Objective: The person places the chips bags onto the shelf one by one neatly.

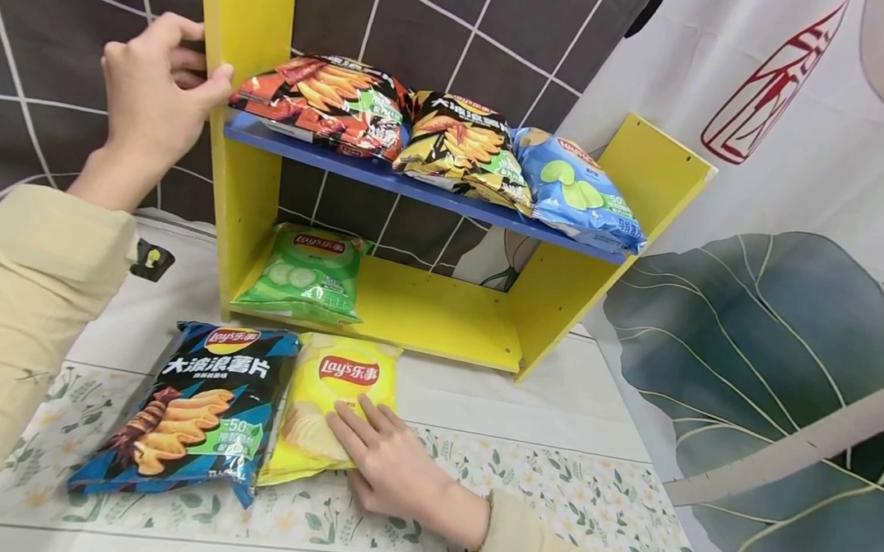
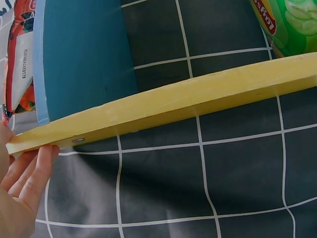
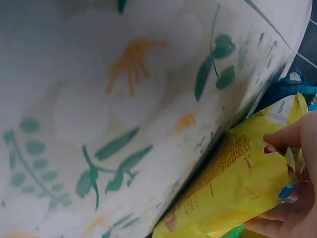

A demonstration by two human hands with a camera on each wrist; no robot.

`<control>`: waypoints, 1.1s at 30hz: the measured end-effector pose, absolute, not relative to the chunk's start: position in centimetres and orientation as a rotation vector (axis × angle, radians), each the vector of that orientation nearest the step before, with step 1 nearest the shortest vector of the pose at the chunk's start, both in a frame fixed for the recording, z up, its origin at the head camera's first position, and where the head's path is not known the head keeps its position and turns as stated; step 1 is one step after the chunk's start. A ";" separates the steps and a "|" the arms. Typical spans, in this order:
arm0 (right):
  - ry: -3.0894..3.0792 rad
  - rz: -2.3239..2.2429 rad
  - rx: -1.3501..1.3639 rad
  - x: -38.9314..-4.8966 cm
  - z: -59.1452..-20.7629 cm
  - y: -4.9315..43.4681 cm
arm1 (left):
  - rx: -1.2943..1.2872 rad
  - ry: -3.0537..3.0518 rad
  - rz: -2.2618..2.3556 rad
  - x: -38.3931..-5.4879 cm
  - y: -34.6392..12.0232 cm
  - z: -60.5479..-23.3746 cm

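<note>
My left hand (image 1: 157, 91) grips the upper left side panel of a yellow shelf (image 1: 248, 210), thumb at the front edge and fingers behind. In the left wrist view, the left hand (image 2: 25, 191) pinches the same yellow panel (image 2: 163, 104). Low on the table, my right hand (image 1: 396, 467) holds a yellow Lay's chip bag (image 1: 310, 422) by its right side, fingers across its front. The right wrist view has that yellow bag (image 3: 223, 183) between the thumb and fingers of the right hand (image 3: 302, 208). Touching it on the left lies a black-and-blue chip bag (image 1: 202, 405).
On the blue upper board (image 1: 329, 153) sit a red chip bag (image 1: 331, 102), a black-and-gold one (image 1: 466, 149) and a blue one (image 1: 579, 187). A green chip bag (image 1: 309, 274) leans at the left of the lower level. A flowered cloth (image 1: 551, 495) covers the table.
</note>
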State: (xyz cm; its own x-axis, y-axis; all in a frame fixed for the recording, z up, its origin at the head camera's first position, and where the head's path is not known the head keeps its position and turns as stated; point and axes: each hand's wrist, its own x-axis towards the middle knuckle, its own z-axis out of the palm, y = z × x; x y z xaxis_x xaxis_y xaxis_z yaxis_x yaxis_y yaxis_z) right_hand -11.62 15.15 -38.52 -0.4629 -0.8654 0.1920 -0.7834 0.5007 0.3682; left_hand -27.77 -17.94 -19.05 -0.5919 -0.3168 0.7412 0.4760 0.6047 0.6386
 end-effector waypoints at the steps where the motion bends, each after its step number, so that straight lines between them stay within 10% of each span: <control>1: -2.383 -0.311 1.374 -11.7 -38.4 15.2 | -0.129 -1.919 -1.091 -27.8 -17.9 -19.1; 33: -1.951 0.018 1.267 -10.8 -34.0 20.0 | -0.109 -1.938 -1.104 -27.9 -18.0 -19.1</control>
